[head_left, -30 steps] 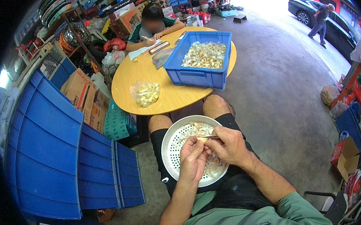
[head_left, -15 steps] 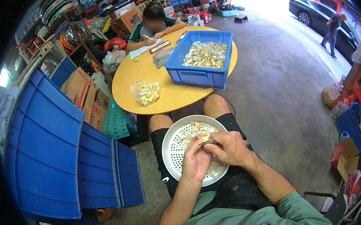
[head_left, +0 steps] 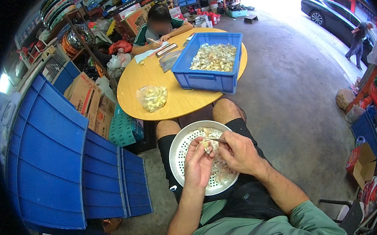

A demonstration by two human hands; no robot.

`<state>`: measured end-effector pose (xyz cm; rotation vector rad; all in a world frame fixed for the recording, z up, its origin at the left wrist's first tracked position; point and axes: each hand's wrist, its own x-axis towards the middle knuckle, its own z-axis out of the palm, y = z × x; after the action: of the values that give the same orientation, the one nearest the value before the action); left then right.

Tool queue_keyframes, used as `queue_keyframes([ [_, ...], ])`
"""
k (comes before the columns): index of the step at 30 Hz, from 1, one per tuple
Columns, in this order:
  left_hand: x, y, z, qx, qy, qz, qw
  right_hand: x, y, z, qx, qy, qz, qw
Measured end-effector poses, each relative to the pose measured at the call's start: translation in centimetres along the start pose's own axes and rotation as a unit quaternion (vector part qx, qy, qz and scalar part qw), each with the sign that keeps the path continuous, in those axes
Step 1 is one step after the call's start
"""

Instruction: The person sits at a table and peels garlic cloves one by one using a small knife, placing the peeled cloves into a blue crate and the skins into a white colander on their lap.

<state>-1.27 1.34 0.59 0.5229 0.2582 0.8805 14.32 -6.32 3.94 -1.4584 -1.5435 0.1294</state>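
My left hand (head_left: 197, 162) pinches a pale garlic clove (head_left: 206, 145) between thumb and fingers. A small knife (head_left: 217, 140) is gripped in my right hand (head_left: 241, 154), its blade pointing left at the clove's upper side; whether it touches I cannot tell. Most of the knife's handle is hidden by my fingers. Both hands are over a round perforated metal pan (head_left: 176, 152) resting on my lap. Papery garlic skins (head_left: 223, 172) lie scattered in the pan.
The yellow table (head_left: 127, 84) ahead bears a blue crate (head_left: 203, 82) of garlic cloves and a clear bag of peeled cloves (head_left: 153, 98). A person (head_left: 158, 30) writes at its far side. Large blue plastic panels (head_left: 46, 153) stand at my left.
My left hand has shifted slightly left, turning the clove more upright. The knife has risen a little and its blade shows more. In the street, a walking person has moved right.
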Motion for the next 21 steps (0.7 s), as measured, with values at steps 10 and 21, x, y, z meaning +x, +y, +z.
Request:
queue_keyframes([
  [10,-0.6,-0.2,0.6,0.036,0.045,-0.019,0.998,0.2,-0.5,-0.5,0.007,-0.037,-0.012,0.999],
  [21,-0.4,-0.4,1.2,-0.026,0.072,-0.062,0.995,-0.2,0.1,-0.2,0.013,-0.065,-0.023,0.998],
])
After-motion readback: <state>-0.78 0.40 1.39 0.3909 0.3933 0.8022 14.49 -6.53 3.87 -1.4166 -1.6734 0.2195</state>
